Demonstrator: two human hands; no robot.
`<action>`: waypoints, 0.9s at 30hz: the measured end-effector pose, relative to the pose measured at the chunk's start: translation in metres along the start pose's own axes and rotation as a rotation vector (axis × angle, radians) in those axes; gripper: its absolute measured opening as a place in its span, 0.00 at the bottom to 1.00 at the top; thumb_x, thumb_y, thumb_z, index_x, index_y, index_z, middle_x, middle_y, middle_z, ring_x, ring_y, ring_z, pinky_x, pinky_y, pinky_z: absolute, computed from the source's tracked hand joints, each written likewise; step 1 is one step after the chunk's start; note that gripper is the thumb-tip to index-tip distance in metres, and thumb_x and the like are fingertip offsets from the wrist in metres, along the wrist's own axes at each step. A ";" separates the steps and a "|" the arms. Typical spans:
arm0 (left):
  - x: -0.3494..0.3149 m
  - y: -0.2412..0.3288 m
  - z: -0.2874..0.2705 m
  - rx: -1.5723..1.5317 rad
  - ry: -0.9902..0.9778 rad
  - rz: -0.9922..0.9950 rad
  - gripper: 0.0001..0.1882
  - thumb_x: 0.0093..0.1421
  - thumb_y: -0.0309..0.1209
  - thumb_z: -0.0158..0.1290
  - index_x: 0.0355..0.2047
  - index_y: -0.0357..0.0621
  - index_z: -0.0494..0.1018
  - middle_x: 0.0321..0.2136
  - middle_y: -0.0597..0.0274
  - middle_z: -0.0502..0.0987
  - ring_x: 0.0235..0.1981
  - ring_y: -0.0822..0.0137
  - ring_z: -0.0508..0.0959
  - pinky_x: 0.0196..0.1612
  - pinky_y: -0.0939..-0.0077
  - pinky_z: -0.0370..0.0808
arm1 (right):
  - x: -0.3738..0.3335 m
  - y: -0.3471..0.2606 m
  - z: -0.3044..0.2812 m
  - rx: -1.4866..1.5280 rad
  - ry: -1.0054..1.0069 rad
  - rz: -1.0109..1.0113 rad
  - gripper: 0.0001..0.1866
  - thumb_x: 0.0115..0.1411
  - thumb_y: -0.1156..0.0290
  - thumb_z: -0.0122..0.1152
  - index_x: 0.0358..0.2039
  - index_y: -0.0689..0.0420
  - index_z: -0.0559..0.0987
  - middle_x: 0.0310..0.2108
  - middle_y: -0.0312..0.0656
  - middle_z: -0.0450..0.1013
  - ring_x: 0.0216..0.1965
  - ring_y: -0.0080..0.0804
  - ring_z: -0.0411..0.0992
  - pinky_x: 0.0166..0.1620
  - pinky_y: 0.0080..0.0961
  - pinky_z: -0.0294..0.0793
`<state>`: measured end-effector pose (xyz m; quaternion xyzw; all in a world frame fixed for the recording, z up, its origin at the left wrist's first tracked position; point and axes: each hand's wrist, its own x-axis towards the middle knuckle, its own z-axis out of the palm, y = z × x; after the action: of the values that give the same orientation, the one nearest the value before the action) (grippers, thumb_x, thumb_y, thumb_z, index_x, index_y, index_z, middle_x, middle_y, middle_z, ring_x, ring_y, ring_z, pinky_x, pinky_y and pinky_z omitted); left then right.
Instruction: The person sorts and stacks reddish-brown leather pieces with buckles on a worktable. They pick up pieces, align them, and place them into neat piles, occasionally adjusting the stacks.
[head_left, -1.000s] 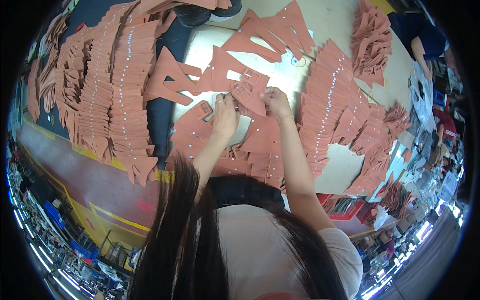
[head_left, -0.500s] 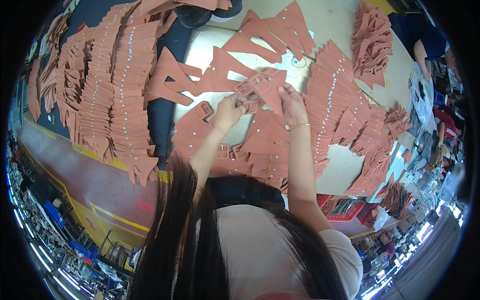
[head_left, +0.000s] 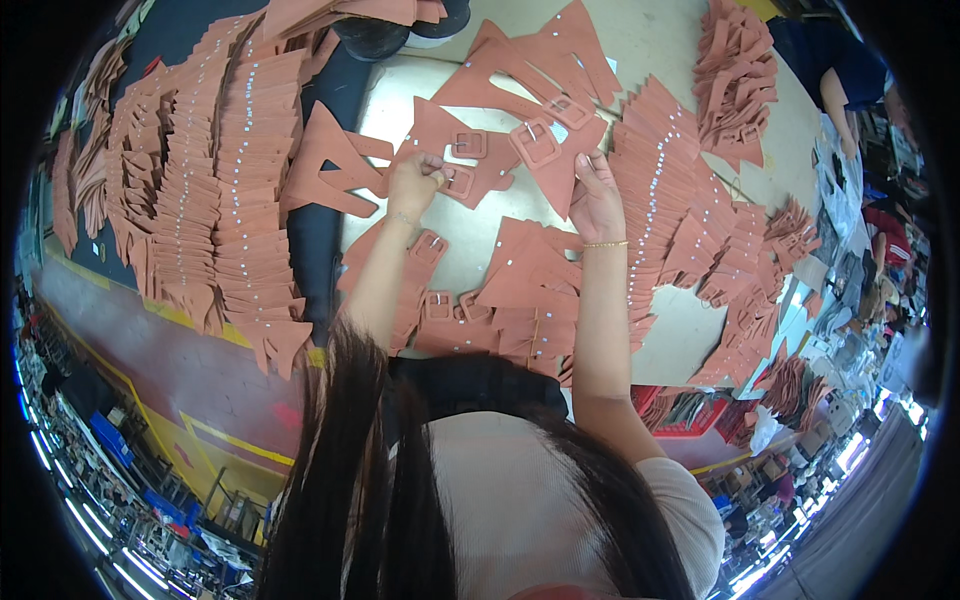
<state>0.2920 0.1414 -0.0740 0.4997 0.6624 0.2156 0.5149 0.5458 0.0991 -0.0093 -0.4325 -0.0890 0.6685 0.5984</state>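
My left hand [head_left: 412, 188] is closed, fingertips pinched on a terracotta buckled piece [head_left: 487, 178] that has two square covered buckles near my fingers. To its right, my right hand [head_left: 598, 205] pinches the edge of another terracotta buckled piece [head_left: 552, 178], pointed at the bottom, with two buckles along its upper side. Between the two pieces a narrow gap shows. Forked terracotta cut-outs [head_left: 322, 165] lie left of my left hand, and more [head_left: 570, 50] lie beyond my right hand. Nearer me are several buckled pieces [head_left: 528, 265], partly overlapping.
Long fanned rows of terracotta pieces [head_left: 262, 190] cover the dark left side of the table. Another fanned row [head_left: 650, 170] runs right of my right forearm, with a pile [head_left: 738, 75] behind it. Dark rounded objects [head_left: 375, 38] stand at the far edge. A red crate [head_left: 690, 415] sits lower right.
My hands have moved apart. The buckled pieces, bunched together between them before, are now separated, one at each hand. My left hand shifted left and away from me; my right moved slightly right.
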 end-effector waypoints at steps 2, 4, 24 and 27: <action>0.001 -0.007 -0.002 -0.020 -0.042 -0.046 0.11 0.54 0.25 0.58 0.38 0.33 0.76 0.30 0.54 0.81 0.31 0.68 0.79 0.35 0.75 0.74 | 0.001 -0.001 0.000 0.018 0.032 0.000 0.11 0.65 0.74 0.52 0.48 0.55 0.71 0.47 0.37 0.72 0.48 0.27 0.71 0.50 0.31 0.75; 0.002 -0.007 -0.003 -0.032 -0.060 -0.066 0.11 0.55 0.25 0.58 0.38 0.33 0.77 0.30 0.55 0.80 0.31 0.68 0.79 0.35 0.75 0.74 | 0.003 -0.002 -0.001 0.020 0.048 -0.035 0.11 0.64 0.74 0.52 0.47 0.55 0.71 0.47 0.37 0.72 0.48 0.27 0.71 0.49 0.30 0.75; -0.007 0.003 -0.005 -0.006 0.006 -0.121 0.17 0.54 0.37 0.62 0.35 0.34 0.75 0.25 0.60 0.78 0.25 0.71 0.76 0.30 0.76 0.71 | 0.014 0.071 -0.030 -1.059 0.198 -0.049 0.10 0.57 0.73 0.59 0.40 0.60 0.79 0.34 0.40 0.77 0.34 0.24 0.75 0.40 0.21 0.73; -0.006 0.003 -0.004 0.034 0.017 -0.113 0.16 0.54 0.36 0.62 0.34 0.34 0.75 0.25 0.60 0.78 0.26 0.70 0.76 0.31 0.75 0.72 | 0.015 0.077 -0.026 -1.158 0.195 -0.140 0.10 0.58 0.72 0.59 0.40 0.61 0.79 0.34 0.39 0.78 0.34 0.22 0.75 0.40 0.20 0.72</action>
<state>0.2900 0.1385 -0.0674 0.4683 0.6974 0.1792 0.5120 0.5091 0.0815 -0.0816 -0.7413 -0.4124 0.4272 0.3130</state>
